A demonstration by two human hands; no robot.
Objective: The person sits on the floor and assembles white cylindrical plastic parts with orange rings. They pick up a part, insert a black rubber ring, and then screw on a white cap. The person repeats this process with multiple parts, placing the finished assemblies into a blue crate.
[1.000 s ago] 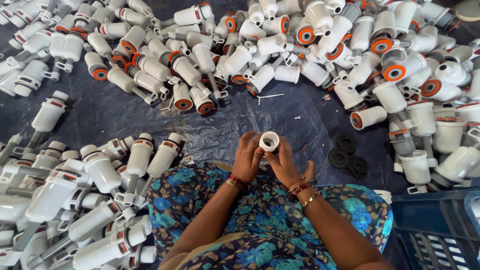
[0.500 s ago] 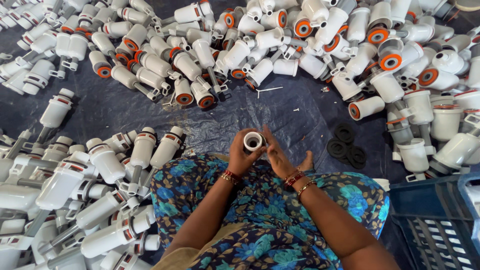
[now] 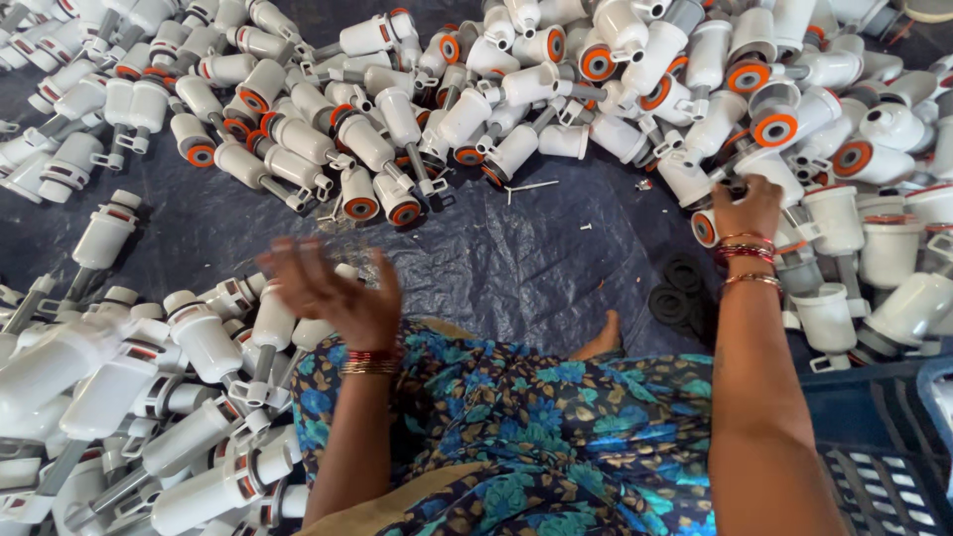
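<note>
A white plastic valve body with an orange ring at its mouth [image 3: 707,227] lies at the near edge of the far heap of white plastic valve parts [image 3: 556,89], on the dark blue plastic sheet [image 3: 516,258]. The right hand [image 3: 749,206] is stretched out over it, fingers curled down onto the part and its neighbours; whether it has actually closed on the piece I cannot tell, since the knuckles hide the fingertips. The left hand [image 3: 333,293] is blurred, palm spread wide and holding nothing, hovering above the near pile of white plastic assemblies with grey stems [image 3: 149,387] at the person's left.

A few black rubber rings [image 3: 680,298] sit on the sheet just beside the right forearm, and a bare foot [image 3: 601,339] pokes out from under the blue floral cloth [image 3: 516,437]. A blue plastic crate [image 3: 884,467] stands at the lower right.

As I judge it, 2 things could go wrong. The part lies wedged among others, so a pull at an angle may drag loose neighbours down onto the rubber rings and scatter them. And a shallow fingertip hold on smooth plastic may let the piece slip.
</note>
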